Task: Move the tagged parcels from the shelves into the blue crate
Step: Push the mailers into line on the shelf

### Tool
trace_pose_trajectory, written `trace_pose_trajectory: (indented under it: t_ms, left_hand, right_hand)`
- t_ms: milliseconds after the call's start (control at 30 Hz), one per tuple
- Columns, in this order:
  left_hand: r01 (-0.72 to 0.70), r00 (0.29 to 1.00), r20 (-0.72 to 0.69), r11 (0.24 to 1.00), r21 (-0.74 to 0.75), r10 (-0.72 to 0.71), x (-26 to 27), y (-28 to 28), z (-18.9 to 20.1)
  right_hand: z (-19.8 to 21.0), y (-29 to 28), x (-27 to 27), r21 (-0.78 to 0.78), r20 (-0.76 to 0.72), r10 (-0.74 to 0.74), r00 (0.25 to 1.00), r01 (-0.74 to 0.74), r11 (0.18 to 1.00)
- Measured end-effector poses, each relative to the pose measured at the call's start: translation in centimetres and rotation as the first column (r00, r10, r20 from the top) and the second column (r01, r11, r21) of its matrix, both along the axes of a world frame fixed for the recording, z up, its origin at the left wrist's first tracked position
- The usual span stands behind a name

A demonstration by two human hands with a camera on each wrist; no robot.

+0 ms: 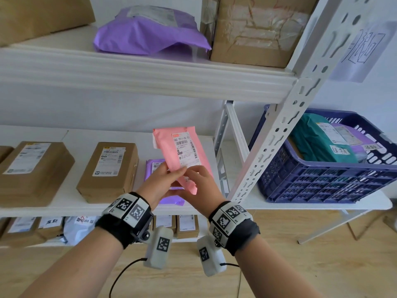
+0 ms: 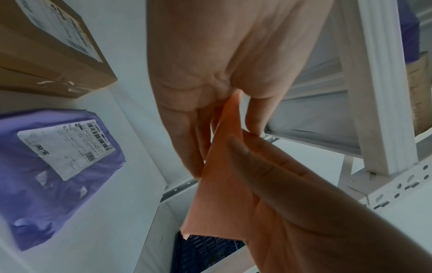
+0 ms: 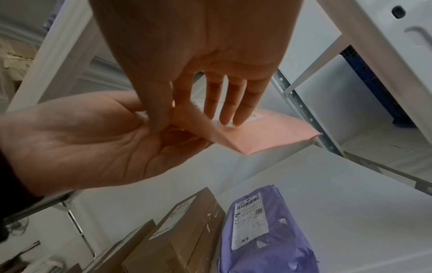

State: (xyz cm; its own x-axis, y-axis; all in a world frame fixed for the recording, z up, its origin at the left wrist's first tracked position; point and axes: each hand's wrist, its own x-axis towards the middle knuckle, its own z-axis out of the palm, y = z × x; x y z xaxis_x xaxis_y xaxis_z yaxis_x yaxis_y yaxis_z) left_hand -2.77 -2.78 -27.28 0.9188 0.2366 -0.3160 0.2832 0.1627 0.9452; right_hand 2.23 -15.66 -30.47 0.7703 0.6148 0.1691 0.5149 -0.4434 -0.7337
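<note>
A pink parcel (image 1: 182, 151) with a white label is held up above the middle shelf (image 1: 71, 134), tilted. My left hand (image 1: 169, 174) pinches its lower left corner; my right hand (image 1: 192, 172) pinches the lower edge just beside it. In the left wrist view the left hand (image 2: 210, 147) grips the pink parcel (image 2: 222, 184) from above. In the right wrist view the right hand (image 3: 198, 118) has straight fingers lying on the pink parcel (image 3: 268, 134), thumb against its corner. The blue crate (image 1: 322, 179) stands at the right and holds a green parcel (image 1: 318, 143).
A purple parcel (image 1: 153, 166) lies on the shelf under my hands, next to two brown boxes (image 1: 109, 168). A white perforated upright (image 1: 285, 117) stands between the shelf and the crate. The top shelf holds a purple bag (image 1: 148, 33) and a large carton (image 1: 257, 29).
</note>
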Motion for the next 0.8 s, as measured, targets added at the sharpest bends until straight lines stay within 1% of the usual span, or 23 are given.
trace_pose_trajectory:
  t_ms: [100, 167, 233, 300, 333, 400, 500, 533, 567, 600, 667, 700, 733, 800]
  left_hand:
    - [-0.008, 1.0, 0.003, 1.0, 0.019, 0.008, 0.0, 0.3, -0.3]
    - [-0.028, 1.0, 0.006, 0.999, 0.025, 0.028, 0.1, 0.4, -0.4]
    - [-0.047, 0.999, 0.006, 0.998, 0.033, 0.046, 0.2, 0.6, -0.5]
    - [-0.046, 0.999, -0.001, 0.996, 0.079, 0.046, 0.3, 0.7, -0.6]
    - [-0.041, 0.999, 0.0, 0.994, 0.103, 0.041, 0.3, 0.8, -0.6]
    - [-0.047, 0.999, -0.002, 0.988, 0.145, 0.048, 0.2, 1.1, -0.7]
    - [-0.036, 0.999, -0.033, 0.981, 0.191, 0.043, 0.1, 2.2, -0.9]
    - [-0.025, 0.998, -0.049, 0.979, 0.2, 0.035, 0.0, 2.6, -1.0]
    - [-0.01, 0.998, -0.066, 0.977, 0.211, 0.025, 0.0, 3.1, -1.0]
    - [0.007, 0.997, -0.082, 0.974, 0.225, 0.011, -0.1, 3.5, -1.1]
    - [0.046, 0.994, -0.106, 0.969, 0.242, -0.02, 0.0, 4.1, -1.2]
    - [0.055, 0.993, -0.115, 0.969, 0.239, -0.028, 0.1, 4.4, -1.3]
    - [0.061, 0.992, -0.118, 0.971, 0.231, -0.035, 0.2, 4.5, -1.3]
    - [0.069, 0.991, -0.128, 0.975, 0.213, -0.042, 0.5, 4.8, -1.6]
  right_hand:
    - [-0.3, -0.1, 0.1, -0.018, -0.01, 0.033, 0.999, -0.033, 0.999]
    - [-0.5, -0.2, 0.2, -0.002, -0.013, 0.04, 0.999, -0.04, 0.999]
    - [-0.5, -0.3, 0.3, 0.017, -0.051, 0.027, 0.998, -0.026, 1.0]
    - [-0.4, -0.4, 0.4, 0.05, -0.102, 0.02, 0.995, -0.014, 0.999]
    - [-0.3, -0.5, 0.5, 0.063, -0.105, 0.017, 0.994, -0.01, 0.998]
    - [-0.2, -0.8, 0.8, 0.062, -0.069, -0.039, 0.997, 0.043, 0.997]
    - [0.1, -1.6, 1.7, 0.033, -0.034, -0.234, 0.972, 0.235, 0.971]
    - [0.1, -1.9, 2.1, 0.02, -0.063, -0.292, 0.954, 0.294, 0.956]
    - [0.3, -2.2, 2.5, 0.006, -0.129, -0.333, 0.934, 0.337, 0.942]
    - [0.1, -2.4, 2.9, 0.003, -0.239, -0.354, 0.904, 0.365, 0.931]
    - [-0.2, -2.6, 3.3, 0.043, -0.489, -0.325, 0.809, 0.394, 0.918]
    - [-0.4, -2.6, 3.5, 0.053, -0.564, -0.3, 0.769, 0.396, 0.917]
    - [-0.6, -2.7, 3.7, 0.06, -0.601, -0.276, 0.75, 0.386, 0.92]
    - [-0.6, -2.8, 3.7, 0.068, -0.62, -0.249, 0.744, 0.367, 0.928]
